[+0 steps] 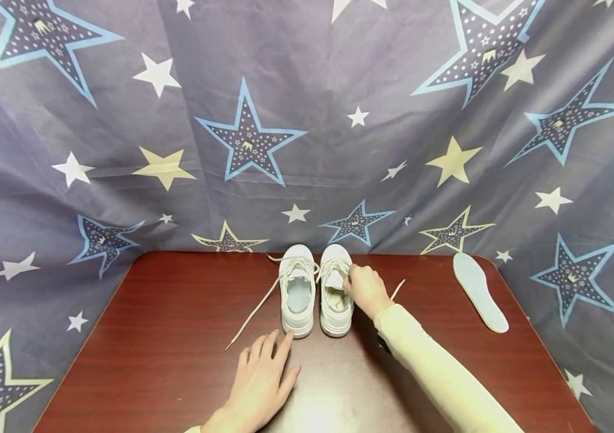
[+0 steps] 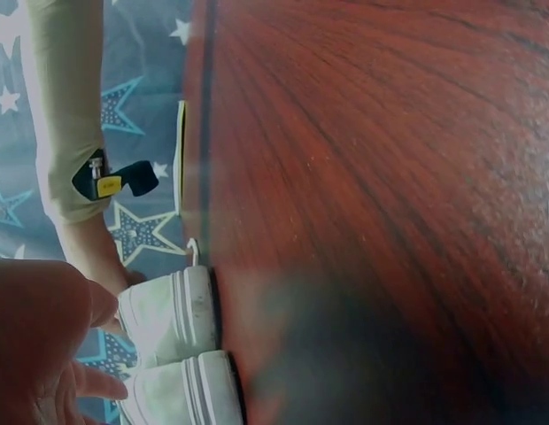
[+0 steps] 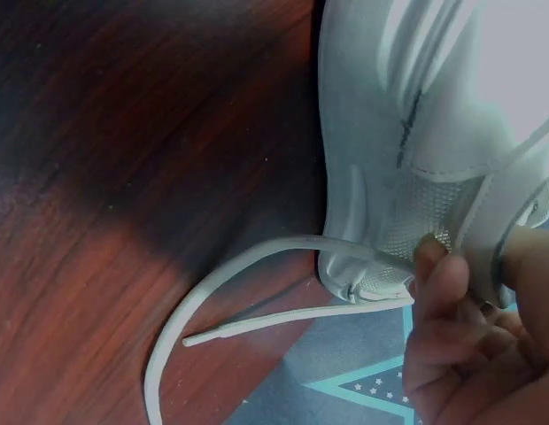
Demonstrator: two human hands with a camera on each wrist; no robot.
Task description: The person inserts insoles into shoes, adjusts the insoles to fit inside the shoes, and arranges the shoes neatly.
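Two white lace-up shoes stand side by side at the table's far edge, toes away from me. My right hand (image 1: 367, 290) is at the right shoe (image 1: 336, 319), its curled fingers gripping the upper's side edge by the lacing. In the right wrist view the fingertips (image 3: 443, 274) press near a mesh panel, beside a loose shoelace (image 3: 257, 257). A pale blue insole shows inside the left shoe (image 1: 297, 322); the right shoe's inside looks yellowish. My left hand (image 1: 257, 382) is spread with straight fingers just behind the left shoe's heel.
A separate light blue insole (image 1: 478, 288) lies at the far right of the reddish-brown wooden table (image 1: 177, 313). One lace end (image 1: 252, 314) trails left from the left shoe. Behind the table hangs a grey star-patterned cloth (image 1: 328, 150).
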